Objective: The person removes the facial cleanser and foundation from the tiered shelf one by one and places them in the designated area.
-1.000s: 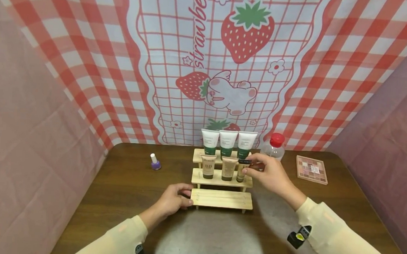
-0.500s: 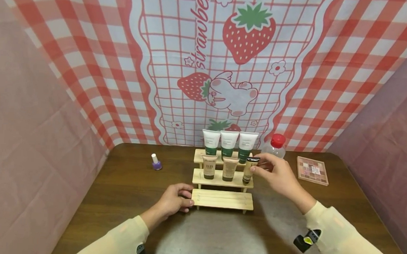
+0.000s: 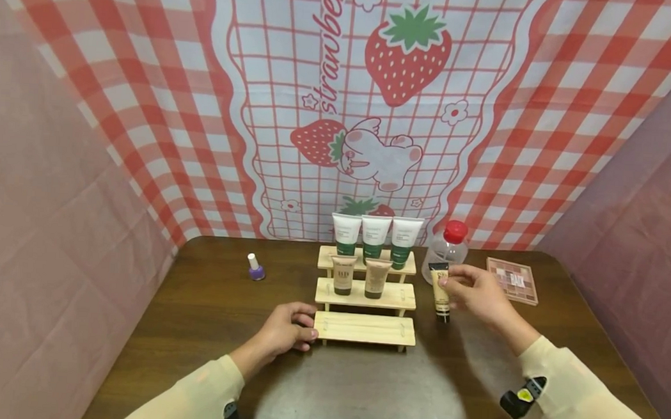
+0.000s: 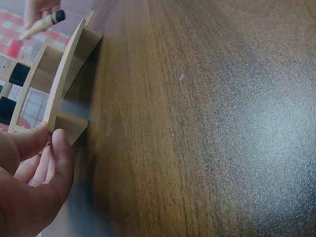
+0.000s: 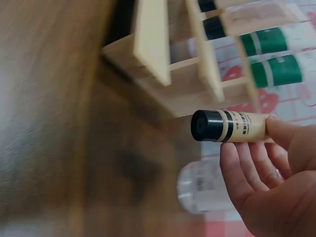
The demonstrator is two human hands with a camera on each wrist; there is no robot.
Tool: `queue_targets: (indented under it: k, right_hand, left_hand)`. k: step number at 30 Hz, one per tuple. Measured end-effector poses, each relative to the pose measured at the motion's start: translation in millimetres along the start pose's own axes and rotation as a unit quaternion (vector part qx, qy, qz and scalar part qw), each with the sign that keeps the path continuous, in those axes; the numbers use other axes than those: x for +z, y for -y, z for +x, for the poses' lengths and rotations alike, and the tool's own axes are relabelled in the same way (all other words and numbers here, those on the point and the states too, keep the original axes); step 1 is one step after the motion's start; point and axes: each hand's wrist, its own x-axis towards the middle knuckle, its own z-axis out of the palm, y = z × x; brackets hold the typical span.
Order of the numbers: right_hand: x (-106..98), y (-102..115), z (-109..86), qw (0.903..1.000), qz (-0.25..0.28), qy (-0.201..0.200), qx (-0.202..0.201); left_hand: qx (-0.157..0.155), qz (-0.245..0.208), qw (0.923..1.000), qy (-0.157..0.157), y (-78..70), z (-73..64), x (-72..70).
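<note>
My right hand [image 3: 478,299] pinches a small yellow cosmetic tube [image 3: 441,296] between thumb and fingers, black cap [image 5: 207,125] down, held to the right of a three-step wooden display stand [image 3: 365,328]. At the left end of its lowest step, my left hand [image 3: 286,328] grips the board edge between thumb and forefinger [image 4: 61,148]. The middle step carries two beige tubes, a BB tube [image 3: 343,276] and another beige tube [image 3: 375,279]. Three white-and-green tubes [image 3: 374,237] stand along the top step.
Behind the held tube stands a clear bottle [image 3: 447,249] with a red cap. An eyeshadow palette [image 3: 512,280] lies at the back right of the brown wooden table [image 3: 202,310]. Purple nail polish [image 3: 256,269] stands left of the stand. A strawberry-print cloth [image 3: 408,60] hangs behind.
My right hand has lifted the yellow tube off the right end of the middle step and carried it right, beyond the stand. The left hand has stayed at the lowest step.
</note>
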Motion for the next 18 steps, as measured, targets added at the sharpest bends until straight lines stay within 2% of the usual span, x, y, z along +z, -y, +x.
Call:
queue_targets:
  k: [4,9,18]
  right_hand:
    - [6,-19,0.6,0.9990,0.024,-0.001,0.038]
    - [11,-36,0.9,0.9975,0.026,0.004,0.065]
    - [17,-49,5.6,0.9955,0.017,0.007,0.093]
  left_hand:
    - [0.000,0.001,1.0000,0.002,1.0,-0.6,0.1]
    - [0.002,0.000,1.0000,0.004,1.6,-1.3,0.3]
    - [-0.002,-0.002,1.0000,0.000,-1.4,-3.6,0.4]
